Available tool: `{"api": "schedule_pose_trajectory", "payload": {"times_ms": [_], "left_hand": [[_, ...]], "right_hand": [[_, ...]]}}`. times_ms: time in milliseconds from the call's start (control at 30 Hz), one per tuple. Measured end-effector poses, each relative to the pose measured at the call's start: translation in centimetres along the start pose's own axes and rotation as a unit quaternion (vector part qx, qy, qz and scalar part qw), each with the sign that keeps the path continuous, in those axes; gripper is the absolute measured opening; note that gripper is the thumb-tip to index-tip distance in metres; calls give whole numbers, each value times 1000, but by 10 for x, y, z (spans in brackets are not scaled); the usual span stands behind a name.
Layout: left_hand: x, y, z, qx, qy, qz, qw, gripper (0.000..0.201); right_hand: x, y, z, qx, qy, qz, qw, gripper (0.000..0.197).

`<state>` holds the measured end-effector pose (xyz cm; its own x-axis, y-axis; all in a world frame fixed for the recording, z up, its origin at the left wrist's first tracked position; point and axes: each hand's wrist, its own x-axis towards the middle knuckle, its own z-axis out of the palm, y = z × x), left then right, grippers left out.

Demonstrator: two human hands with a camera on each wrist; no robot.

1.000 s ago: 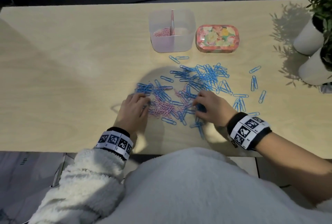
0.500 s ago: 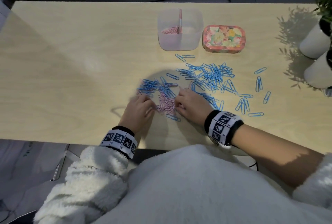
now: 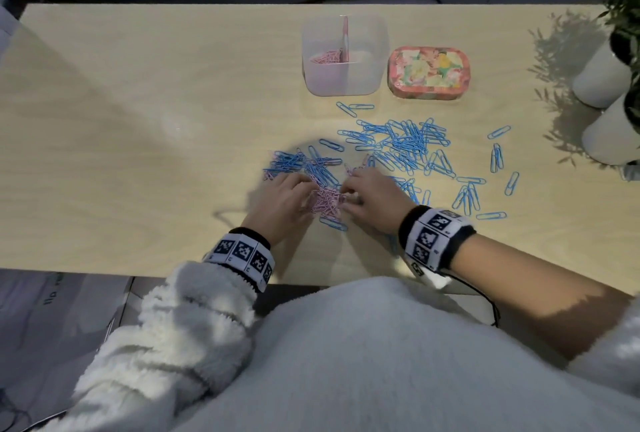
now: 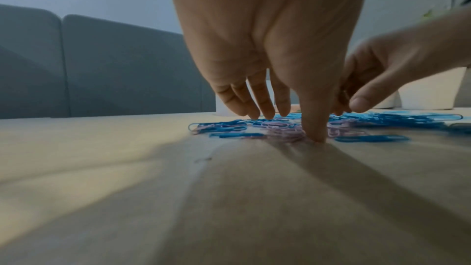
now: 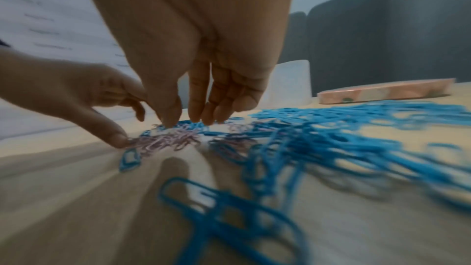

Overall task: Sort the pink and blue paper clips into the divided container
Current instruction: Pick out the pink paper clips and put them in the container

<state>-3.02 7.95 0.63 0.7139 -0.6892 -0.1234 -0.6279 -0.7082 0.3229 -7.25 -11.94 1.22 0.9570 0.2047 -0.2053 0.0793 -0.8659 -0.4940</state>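
Observation:
A heap of pink paper clips point(image 3: 325, 203) lies between my two hands near the table's front edge. My left hand point(image 3: 304, 190) rests its straight fingertips and thumb on the heap's left side, as the left wrist view shows point(image 4: 290, 126). My right hand point(image 3: 348, 189) touches the heap's right side with hanging fingers point(image 5: 188, 123). Neither hand holds a clip. Blue paper clips point(image 3: 405, 140) are strewn behind and to the right, some mixed into the heap. The clear divided container point(image 3: 344, 85) stands at the back, with pink clips point(image 3: 327, 57) in its left compartment.
A flowered pink tin point(image 3: 428, 71) sits right of the container. Two white plant pots point(image 3: 601, 79) stand at the far right edge. Loose blue clips point(image 3: 467, 196) lie right of my right wrist. Bare wooden table point(image 3: 138, 137) stretches to the left.
My right hand has slid left toward my left hand, and the pink clips have bunched into a tighter heap between them. The left hand has hardly moved.

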Motion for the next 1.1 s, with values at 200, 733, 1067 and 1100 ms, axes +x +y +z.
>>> {"api": "schedule_pose_trajectory", "payload": {"times_ms": [200, 733, 1067, 1100], "left_hand": [[9, 2, 0, 44, 17, 28, 999, 26], [21, 14, 12, 21, 41, 27, 999, 13], [23, 15, 14, 85, 50, 48, 994, 33], [23, 14, 12, 64, 52, 38, 996, 33]], "right_hand": [[16, -20, 10, -45, -25, 1, 999, 29], [30, 16, -55, 168, 55, 84, 981, 7], [168, 10, -136, 348, 161, 159, 910, 28], [180, 9, -135, 346, 163, 167, 909, 28]]}}
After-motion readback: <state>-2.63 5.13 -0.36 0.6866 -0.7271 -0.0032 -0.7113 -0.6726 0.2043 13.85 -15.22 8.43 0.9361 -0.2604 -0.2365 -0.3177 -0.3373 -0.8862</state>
